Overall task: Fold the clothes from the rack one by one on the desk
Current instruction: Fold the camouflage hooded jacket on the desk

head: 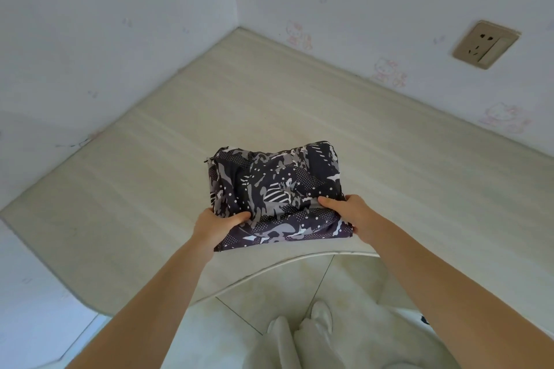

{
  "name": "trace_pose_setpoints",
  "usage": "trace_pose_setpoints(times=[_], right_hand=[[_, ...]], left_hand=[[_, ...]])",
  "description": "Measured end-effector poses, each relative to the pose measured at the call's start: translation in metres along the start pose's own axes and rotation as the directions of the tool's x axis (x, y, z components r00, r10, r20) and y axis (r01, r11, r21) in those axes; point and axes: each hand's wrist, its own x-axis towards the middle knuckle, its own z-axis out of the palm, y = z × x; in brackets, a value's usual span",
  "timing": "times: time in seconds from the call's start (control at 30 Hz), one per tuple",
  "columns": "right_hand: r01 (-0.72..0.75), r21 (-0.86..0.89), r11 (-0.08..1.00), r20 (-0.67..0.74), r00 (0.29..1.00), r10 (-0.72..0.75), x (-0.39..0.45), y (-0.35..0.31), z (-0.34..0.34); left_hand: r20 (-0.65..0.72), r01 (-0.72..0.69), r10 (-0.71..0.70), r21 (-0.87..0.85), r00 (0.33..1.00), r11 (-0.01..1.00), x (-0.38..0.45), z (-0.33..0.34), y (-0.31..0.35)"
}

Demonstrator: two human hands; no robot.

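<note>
The left wall (90,39) bears faint marks too pale to read. Below it the desk (150,159) fills the corner, its curved near edge cut by the arms. The left hand (214,225) grips the near left corner of the garment (275,189), thumb on top and the other fingers hidden under the cloth. The garment, a dark folded bundle printed with grey and white patches and dots, lies on the desk close to the near edge; its long axis runs left to right, the folded near edge towards the person. What kind of clothing it is cannot be told. The right hand (347,216) grips the near right corner likewise, thumb on top, fingers tucked beneath. On the right wall sits a socket (485,43), with faded cartoon stickers beside it. At bottom, pale trousers and floor tiles show.
</note>
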Motion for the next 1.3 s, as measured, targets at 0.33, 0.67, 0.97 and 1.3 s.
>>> trace_pose_setpoints(times=[0.33,0.67,0.97,1.3], right_hand=[[-0.112,0.217,0.97,0.073,0.992,0.099,-0.025,0.041,-0.038],[-0.009,0.462,0.887,-0.07,0.996,0.046,-0.078,0.149,-0.148],[0.045,0.607,0.793,-0.187,0.979,0.087,-0.169,0.318,-0.275],[0.025,0.744,0.668,-0.277,0.921,0.273,-0.24,0.52,-0.341]], left_hand=[[0.115,-0.106,0.106,-0.008,0.988,0.994,-0.028,0.026,0.003],[0.282,-0.298,0.275,0.041,0.919,0.954,-0.11,0.142,-0.005],[0.487,-0.382,0.265,0.157,0.832,0.911,-0.219,0.286,-0.087],[0.661,-0.461,0.12,0.371,0.741,0.806,-0.299,0.423,-0.212]])
